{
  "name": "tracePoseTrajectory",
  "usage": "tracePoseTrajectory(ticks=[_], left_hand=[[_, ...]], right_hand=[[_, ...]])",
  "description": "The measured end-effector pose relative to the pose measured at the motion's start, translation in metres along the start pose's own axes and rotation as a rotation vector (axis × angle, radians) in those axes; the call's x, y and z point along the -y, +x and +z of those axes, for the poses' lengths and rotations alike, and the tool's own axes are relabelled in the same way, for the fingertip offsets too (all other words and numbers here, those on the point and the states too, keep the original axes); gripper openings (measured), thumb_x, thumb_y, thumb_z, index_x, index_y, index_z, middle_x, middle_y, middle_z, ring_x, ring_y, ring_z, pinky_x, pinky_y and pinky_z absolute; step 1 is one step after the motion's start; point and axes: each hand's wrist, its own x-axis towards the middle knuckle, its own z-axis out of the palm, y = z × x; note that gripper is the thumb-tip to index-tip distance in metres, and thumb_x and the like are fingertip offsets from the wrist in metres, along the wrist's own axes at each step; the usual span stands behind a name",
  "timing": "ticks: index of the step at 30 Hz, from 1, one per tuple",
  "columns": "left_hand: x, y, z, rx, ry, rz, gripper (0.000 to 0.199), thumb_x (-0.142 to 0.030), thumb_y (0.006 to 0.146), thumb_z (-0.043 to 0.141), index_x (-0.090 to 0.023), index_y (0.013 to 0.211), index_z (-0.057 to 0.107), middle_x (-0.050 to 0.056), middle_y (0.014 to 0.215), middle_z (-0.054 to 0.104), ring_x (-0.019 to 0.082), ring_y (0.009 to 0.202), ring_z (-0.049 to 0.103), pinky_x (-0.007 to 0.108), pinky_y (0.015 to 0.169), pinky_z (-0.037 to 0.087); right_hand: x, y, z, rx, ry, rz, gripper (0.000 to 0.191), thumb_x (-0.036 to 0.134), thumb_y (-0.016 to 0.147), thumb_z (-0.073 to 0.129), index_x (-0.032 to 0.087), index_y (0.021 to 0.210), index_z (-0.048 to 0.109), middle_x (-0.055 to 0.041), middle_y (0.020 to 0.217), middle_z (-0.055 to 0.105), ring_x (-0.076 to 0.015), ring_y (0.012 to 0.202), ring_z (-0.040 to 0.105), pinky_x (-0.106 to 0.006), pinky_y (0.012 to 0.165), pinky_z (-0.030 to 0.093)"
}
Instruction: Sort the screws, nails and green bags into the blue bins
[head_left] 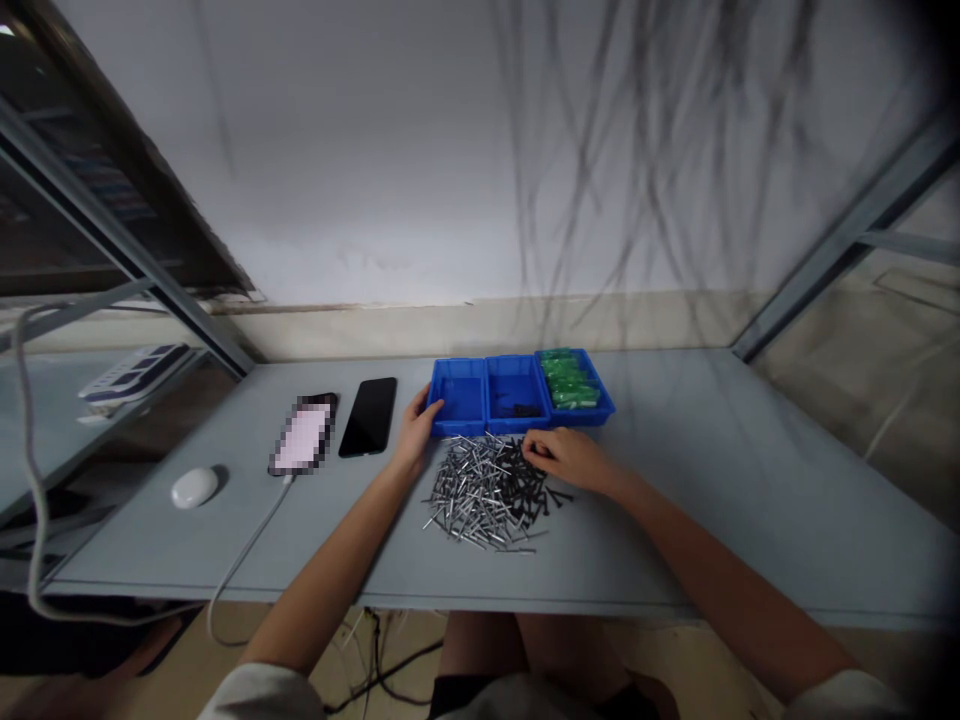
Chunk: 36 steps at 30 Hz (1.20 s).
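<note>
Three blue bins stand side by side on the grey table. My left hand (417, 425) grips the side wall of the left bin (459, 397), which looks empty. A few dark pieces lie in the middle bin (514, 390). Green packets (570, 378) fill much of the right bin (606, 408). In front of the bins is a pile of silver rivet-like pieces (480, 495), with black screws (529, 490) along its right side. My right hand (562, 455) is over the back right edge of the black screws, fingers curled together; what they hold, if anything, is hidden.
A black phone (368, 416) lies left of my left hand. Farther left are a second phone (304, 435) on a white cable (247, 560) and a white rounded case (195, 487). Metal frame posts (180, 310) flank the table (712, 480), with a wall (375, 200) behind.
</note>
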Motion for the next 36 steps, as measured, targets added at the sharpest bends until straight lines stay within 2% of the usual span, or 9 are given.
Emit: tracePoseTrajectory(ticks=[9, 17, 20, 28, 36], left_hand=[[0.001, 0.000, 0.000, 0.001, -0.005, -0.008, 0.051, -0.022, 0.071, 0.073, -0.020, 0.121, 0.066, 0.008, 0.125, 0.066, 0.025, 0.121, 0.058, 0.040, 0.107, 0.043], [0.004, 0.003, -0.002, 0.001, -0.010, 0.004, 0.050, -0.022, 0.070, 0.074, -0.021, 0.120, 0.067, 0.008, 0.125, 0.067, 0.025, 0.121, 0.058, 0.040, 0.107, 0.043], [0.004, 0.003, -0.002, 0.002, -0.006, 0.005, 0.051, -0.023, 0.070, 0.074, -0.021, 0.120, 0.066, 0.008, 0.126, 0.066, 0.026, 0.121, 0.058, 0.041, 0.107, 0.042], [0.001, 0.001, 0.000, 0.002, -0.015, 0.013, 0.047, -0.021, 0.070, 0.074, -0.020, 0.117, 0.068, 0.008, 0.125, 0.066, 0.026, 0.122, 0.057, 0.040, 0.108, 0.041], [0.001, 0.001, -0.001, 0.016, -0.010, 0.009, 0.048, -0.023, 0.070, 0.074, -0.021, 0.118, 0.067, 0.008, 0.125, 0.066, 0.025, 0.121, 0.058, 0.040, 0.107, 0.043]], right_hand=[[0.003, -0.003, -0.004, -0.018, -0.023, -0.027, 0.019, 0.028, 0.096, 0.044, 0.021, 0.093, 0.062, -0.0009, 0.069, 0.065, -0.0160, 0.063, 0.058, -0.025, 0.058, 0.029], [0.003, -0.003, -0.002, -0.032, -0.011, -0.021, 0.021, 0.031, 0.098, 0.041, 0.021, 0.096, 0.060, -0.0026, 0.076, 0.070, -0.0183, 0.069, 0.062, -0.026, 0.060, 0.030], [0.006, -0.002, -0.003, -0.097, 0.029, -0.026, 0.020, 0.030, 0.098, 0.040, 0.021, 0.097, 0.058, -0.0022, 0.074, 0.068, -0.0183, 0.067, 0.061, -0.026, 0.060, 0.031], [0.023, -0.001, -0.004, -0.395, 0.321, 0.037, 0.021, 0.039, 0.097, 0.035, 0.023, 0.089, 0.047, 0.0029, 0.058, 0.054, -0.0163, 0.054, 0.052, -0.027, 0.054, 0.032], [0.023, 0.001, -0.001, -0.419, 0.311, 0.064, 0.021, 0.040, 0.096, 0.035, 0.024, 0.088, 0.046, 0.0019, 0.059, 0.058, -0.0173, 0.053, 0.054, -0.028, 0.054, 0.031]])
